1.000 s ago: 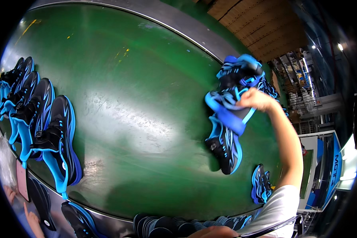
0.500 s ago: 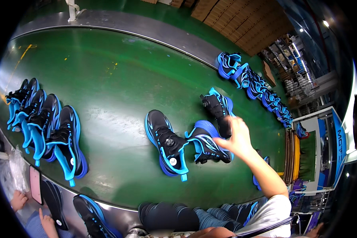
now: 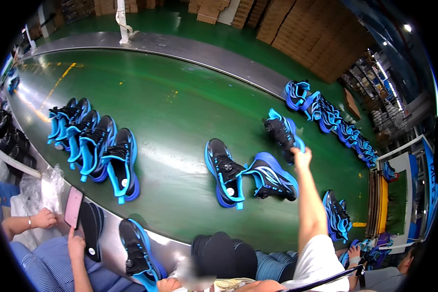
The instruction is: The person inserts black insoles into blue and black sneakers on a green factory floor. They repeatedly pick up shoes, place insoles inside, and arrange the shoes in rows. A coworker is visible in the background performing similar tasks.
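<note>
From my remote post I see the right hand (image 3: 301, 156) with its fingers closed on the toe end of a black-and-blue shoe (image 3: 280, 132), which lies just beyond it on a glossy green tabletop (image 3: 175, 117). What looks like the left hand (image 3: 168, 284) is barely in view at the lower edge; I can't tell how open it is or whether it holds anything. Left of the right hand, light glares off the surface, and farther left a yellow line (image 3: 62, 80) crosses it. Well beyond both hands runs a grey rim (image 3: 180, 46) bearing a white post (image 3: 122, 22); past that are green floor (image 3: 219, 35) and stacked cardboard (image 3: 311, 41). Shelving (image 3: 387, 97) stands far off to the right hand's right.
</note>
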A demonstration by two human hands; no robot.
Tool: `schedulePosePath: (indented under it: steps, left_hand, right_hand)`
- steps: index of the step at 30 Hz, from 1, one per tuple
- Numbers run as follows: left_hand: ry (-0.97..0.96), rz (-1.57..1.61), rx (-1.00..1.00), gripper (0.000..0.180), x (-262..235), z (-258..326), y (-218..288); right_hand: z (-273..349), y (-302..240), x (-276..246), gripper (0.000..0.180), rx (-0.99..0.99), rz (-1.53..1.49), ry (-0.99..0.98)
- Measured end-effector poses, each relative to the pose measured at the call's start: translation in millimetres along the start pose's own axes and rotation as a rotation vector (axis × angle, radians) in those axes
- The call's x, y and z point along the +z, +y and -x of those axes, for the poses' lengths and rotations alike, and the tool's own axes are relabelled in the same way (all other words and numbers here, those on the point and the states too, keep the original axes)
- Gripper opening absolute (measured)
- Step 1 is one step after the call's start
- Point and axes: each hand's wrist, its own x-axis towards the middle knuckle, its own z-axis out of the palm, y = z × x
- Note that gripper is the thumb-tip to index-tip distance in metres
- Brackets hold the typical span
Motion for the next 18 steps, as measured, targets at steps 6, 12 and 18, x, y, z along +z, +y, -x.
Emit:
schedulePosePath:
  steps: [6, 12, 18]
  left_hand:
    - [-0.009, -0.283, 0.068, 0.053, 10.3, 7.3, 8.6]
    - [-0.120, -0.480, 0.077, 0.047, 26.0, 14.2, 16.2]
    - [-0.048, 0.283, -0.059, 0.038, 33.5, 18.9, 24.9]
  right_hand:
    - [28.5, -162.8, -8.1, 0.059, -0.487, -0.113, -0.410]
    - [52.2, -192.5, 68.6, 0.037, -0.598, -0.243, -0.437]
    - [117.0, -106.3, 35.3, 0.012, -0.139, -0.021, -0.648]
